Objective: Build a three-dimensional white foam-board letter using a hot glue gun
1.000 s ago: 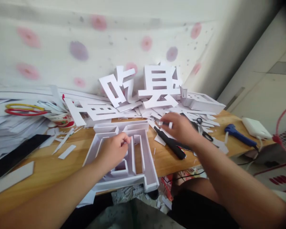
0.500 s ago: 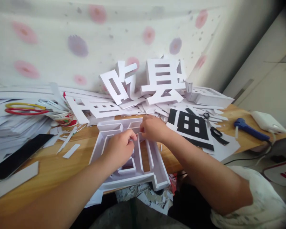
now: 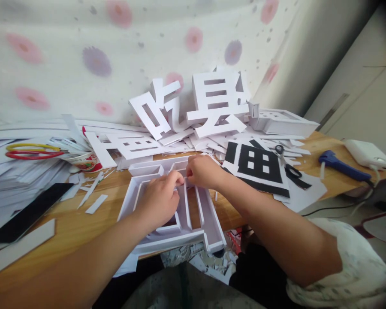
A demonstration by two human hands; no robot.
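Observation:
A hollow white board letter (image 3: 215,231) with thin upright walls lies open side up on the wooden table in front of me. My left hand (image 3: 161,198) rests over its middle, fingers curled and thumb drawn in; whatever they pinch is hidden. Close beside it, my right hand (image 3: 203,172) is closed at the letter's upper inner walls, its fingertips down among the strips. The hands nearly meet at one narrow wall. Part of the letter's inside is covered by the left hand and wrist.
Finished white letters (image 3: 219,103) lean on scraps at the back. To the right are a black-and-white stencil sheet (image 3: 260,165), black-handled scissors (image 3: 292,171), a blue glue gun (image 3: 342,166) and a white box (image 3: 369,154). Leftward lie red-and-yellow-handled scissors (image 3: 35,151), a paper cup (image 3: 85,162) and a black strip (image 3: 30,212).
The view has shifted slightly. Both hands stay closed at nearly the same spot on the letter, with only slight movement of the fingers.

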